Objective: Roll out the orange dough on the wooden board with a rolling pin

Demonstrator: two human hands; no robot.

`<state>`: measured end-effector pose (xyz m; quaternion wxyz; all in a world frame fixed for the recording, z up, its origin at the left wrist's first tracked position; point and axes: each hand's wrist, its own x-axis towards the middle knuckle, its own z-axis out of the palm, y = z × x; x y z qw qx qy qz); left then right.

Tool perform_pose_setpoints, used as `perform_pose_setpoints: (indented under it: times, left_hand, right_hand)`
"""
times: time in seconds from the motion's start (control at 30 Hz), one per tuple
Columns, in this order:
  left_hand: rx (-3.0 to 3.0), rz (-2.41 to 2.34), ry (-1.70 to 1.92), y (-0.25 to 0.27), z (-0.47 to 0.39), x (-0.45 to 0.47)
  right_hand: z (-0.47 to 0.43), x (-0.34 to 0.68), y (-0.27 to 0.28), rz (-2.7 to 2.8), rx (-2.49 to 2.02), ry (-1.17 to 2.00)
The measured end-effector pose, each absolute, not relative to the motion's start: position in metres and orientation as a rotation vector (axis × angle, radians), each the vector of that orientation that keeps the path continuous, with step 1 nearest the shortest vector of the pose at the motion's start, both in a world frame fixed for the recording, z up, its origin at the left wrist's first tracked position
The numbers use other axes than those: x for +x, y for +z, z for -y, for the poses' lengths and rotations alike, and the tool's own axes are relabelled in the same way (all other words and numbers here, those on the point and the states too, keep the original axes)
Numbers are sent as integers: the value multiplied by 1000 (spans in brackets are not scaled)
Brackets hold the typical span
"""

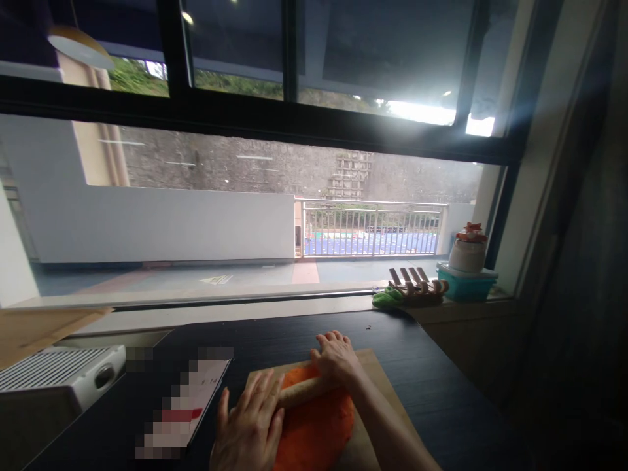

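Appliance (63,374) with a grille stands at left, beside your dark table (441,392). Next, on the table, lies a flat object (199,386), partly blurred. Your left hand (251,425) is wide, palm down on the left end of the rolling pin (307,390). Under the rolling pin is orange dough (316,428), on a brown board (375,373) at near middle. Your right hand (338,358) is flat, fingers stretched, over its right end. At far right, a teal box (466,286) stands.
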<state>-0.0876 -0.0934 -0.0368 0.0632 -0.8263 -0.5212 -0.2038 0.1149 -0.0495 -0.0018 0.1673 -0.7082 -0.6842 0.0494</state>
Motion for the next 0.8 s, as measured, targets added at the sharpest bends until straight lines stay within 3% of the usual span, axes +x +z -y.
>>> perform_pose_setpoints:
  times: [0.17, 0.5, 0.8]
  left_hand:
    - [-2540, 1515, -616, -38, 103, -88]
    - [-2502, 1227, -706, -33, 120, -99]
    - [-2562, 1721, -460, -9, 51, -50]
  right_hand:
    - [54, 116, -2, 1959, -1978, 145]
    - [145, 124, -23, 2022, -1929, 129]
    - [62, 116, -2, 2003, -2035, 231]
